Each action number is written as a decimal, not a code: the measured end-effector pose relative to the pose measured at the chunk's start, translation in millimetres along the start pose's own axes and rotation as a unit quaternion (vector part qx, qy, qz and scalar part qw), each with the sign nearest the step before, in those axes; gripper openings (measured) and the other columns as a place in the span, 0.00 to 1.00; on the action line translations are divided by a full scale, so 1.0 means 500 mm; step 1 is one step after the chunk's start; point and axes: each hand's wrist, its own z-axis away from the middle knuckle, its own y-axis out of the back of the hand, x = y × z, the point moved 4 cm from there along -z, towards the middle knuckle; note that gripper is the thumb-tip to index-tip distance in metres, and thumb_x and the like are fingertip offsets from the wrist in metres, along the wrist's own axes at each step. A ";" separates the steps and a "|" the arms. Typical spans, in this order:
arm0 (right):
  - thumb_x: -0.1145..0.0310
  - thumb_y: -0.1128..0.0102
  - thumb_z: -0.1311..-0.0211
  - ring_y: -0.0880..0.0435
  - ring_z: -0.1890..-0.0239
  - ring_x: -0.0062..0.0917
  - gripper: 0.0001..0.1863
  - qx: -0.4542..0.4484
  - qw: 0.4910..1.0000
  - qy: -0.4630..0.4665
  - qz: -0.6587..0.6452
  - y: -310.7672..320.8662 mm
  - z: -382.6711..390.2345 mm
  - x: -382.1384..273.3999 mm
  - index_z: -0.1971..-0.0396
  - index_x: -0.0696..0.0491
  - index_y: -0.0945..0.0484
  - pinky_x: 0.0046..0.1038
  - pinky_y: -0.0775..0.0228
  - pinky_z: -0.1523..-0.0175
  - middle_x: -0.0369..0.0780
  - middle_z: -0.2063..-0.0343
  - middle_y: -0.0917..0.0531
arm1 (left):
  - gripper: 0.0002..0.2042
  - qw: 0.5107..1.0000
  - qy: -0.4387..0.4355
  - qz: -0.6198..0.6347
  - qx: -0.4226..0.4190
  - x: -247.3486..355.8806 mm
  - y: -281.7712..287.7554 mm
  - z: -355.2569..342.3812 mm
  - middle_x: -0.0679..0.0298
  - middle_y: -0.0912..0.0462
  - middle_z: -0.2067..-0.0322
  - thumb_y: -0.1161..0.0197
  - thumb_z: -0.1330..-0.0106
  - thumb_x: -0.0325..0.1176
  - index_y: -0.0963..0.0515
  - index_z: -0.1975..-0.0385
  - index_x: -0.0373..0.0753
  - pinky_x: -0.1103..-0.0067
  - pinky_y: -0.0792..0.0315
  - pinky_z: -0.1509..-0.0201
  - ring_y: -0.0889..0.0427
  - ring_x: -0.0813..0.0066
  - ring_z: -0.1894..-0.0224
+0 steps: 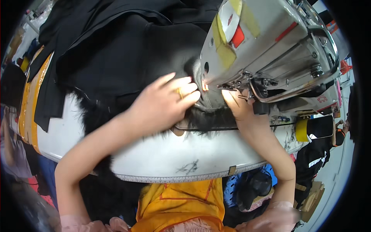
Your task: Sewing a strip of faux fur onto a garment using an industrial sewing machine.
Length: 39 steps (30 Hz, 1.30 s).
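A black garment [116, 58] with a dark fur trim [208, 119] lies spread over the white table and runs under the head of a sewing machine [266, 50]. On the cloth just left of the needle area rests my left hand [164, 98], palm down, its bent fingers apart and a gold ring on one. The cloth bunches in grey-lit folds at its fingertips. My right hand [247, 110] presses on the garment beside the presser foot, with a finger stretched toward it. Metal machine parts hide some of its other fingers.
A measuring tape [185, 179] follows the near edge of the white table [154, 158], with a small clip on it. A yellow roll [301, 130] stands at the right. Orange-yellow tape [33, 104] covers the left edge. Other people sit at both sides.
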 end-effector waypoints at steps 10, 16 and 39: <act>0.68 0.41 0.47 0.20 0.48 0.22 0.25 -0.016 0.987 0.144 0.070 -0.021 0.008 -0.037 0.46 0.51 0.22 0.19 0.24 0.57 0.35 0.43 0.21 | 0.15 0.986 -0.158 0.019 0.056 -0.035 -0.033 0.067 0.67 0.19 0.51 0.41 0.39 0.31 0.22 0.52 0.40 0.69 0.31 0.31 0.21 0.72 0.44; 0.69 0.41 0.48 0.19 0.47 0.20 0.25 0.000 0.986 0.134 0.096 -0.065 0.041 -0.021 0.47 0.51 0.20 0.21 0.23 0.54 0.32 0.44 0.19 | 0.13 0.992 -0.099 0.047 0.058 -0.089 -0.049 0.017 0.65 0.16 0.51 0.41 0.40 0.31 0.19 0.56 0.41 0.72 0.21 0.44 0.17 0.65 0.48; 0.74 0.37 0.47 0.18 0.47 0.31 0.20 -0.094 0.906 -0.035 -0.411 -0.077 0.021 0.056 0.50 0.52 0.17 0.31 0.29 0.42 0.39 0.49 0.17 | 0.15 0.993 -0.037 0.116 -0.014 0.001 -0.039 -0.030 0.60 0.20 0.63 0.32 0.48 0.31 0.26 0.61 0.36 0.69 0.23 0.56 0.18 0.60 0.58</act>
